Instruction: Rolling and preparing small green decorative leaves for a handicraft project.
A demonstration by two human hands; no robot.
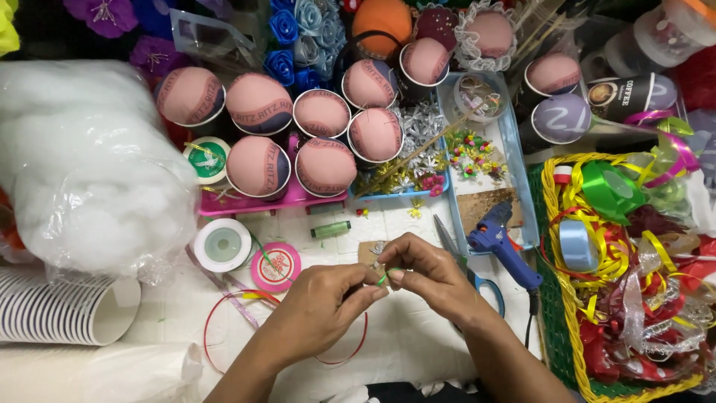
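Left hand (328, 298) and right hand (425, 272) meet fingertip to fingertip over the table (418, 351), both pinched closed on a thin green wire (383, 278); wire sits just left of the blue glue gun (498, 242); scissors (447, 240) lie between them; pink tape roll (276, 266) further left.

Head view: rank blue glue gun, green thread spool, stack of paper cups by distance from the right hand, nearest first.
From the right hand:
1. Blue glue gun, just to its right, beside the tray.
2. Green thread spool, up and to the left, by the pink tray.
3. Stack of paper cups, far left edge of the table.
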